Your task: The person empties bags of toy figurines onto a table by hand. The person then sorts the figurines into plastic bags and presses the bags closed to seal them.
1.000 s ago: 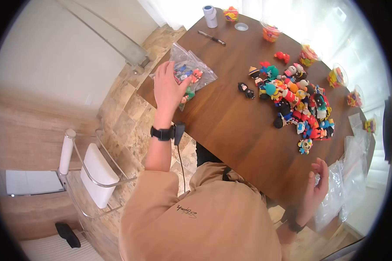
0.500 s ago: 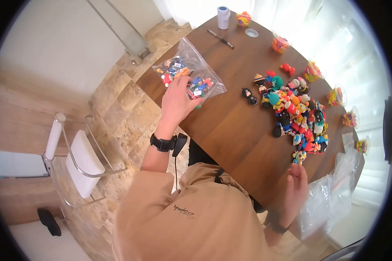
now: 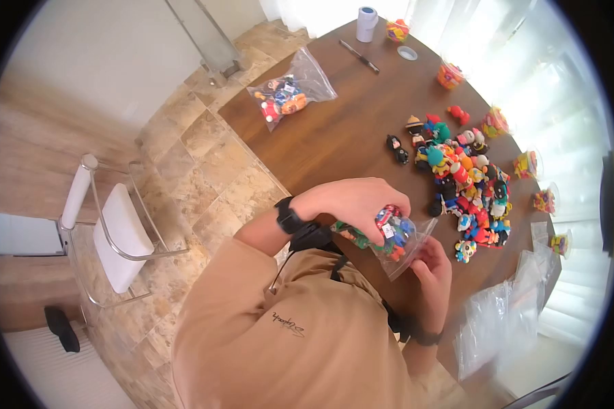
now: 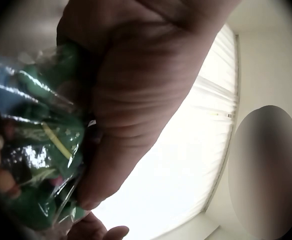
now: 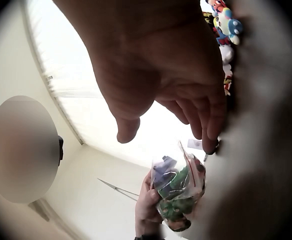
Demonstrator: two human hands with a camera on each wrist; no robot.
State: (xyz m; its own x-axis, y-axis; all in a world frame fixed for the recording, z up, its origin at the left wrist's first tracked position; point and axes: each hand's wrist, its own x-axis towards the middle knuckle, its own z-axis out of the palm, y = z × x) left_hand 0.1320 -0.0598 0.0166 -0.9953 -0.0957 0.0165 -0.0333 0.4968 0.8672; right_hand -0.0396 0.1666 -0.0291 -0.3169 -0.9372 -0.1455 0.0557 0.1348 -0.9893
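In the head view my left hand [image 3: 355,199] grips a clear zip bag [image 3: 416,238] of small toy figures over the table's near edge. Green and blue figures show through the plastic of this bag [image 4: 33,165] in the left wrist view, with the thumb pressed along its side. My right hand [image 3: 433,273] is by the bag's far end, its fingers overlapping the edge from above. From the right wrist, the right hand [image 5: 151,75] looks loosely bent and holds nothing, with the bag [image 5: 176,187] beyond its fingertips.
A second bag of figures [image 3: 284,95] lies at the table's left. A heap of toy figures [image 3: 464,170] covers the right side. Several cups of colourful pieces [image 3: 496,121] line the far edge, near a pen [image 3: 359,56] and a white cylinder [image 3: 366,26]. Flat plastic bags [image 3: 484,327] lie right.
My left hand has picked up one bag of figures from the left and brought it to the near edge. The other bag stays behind. My right hand has moved left towards the carried bag.
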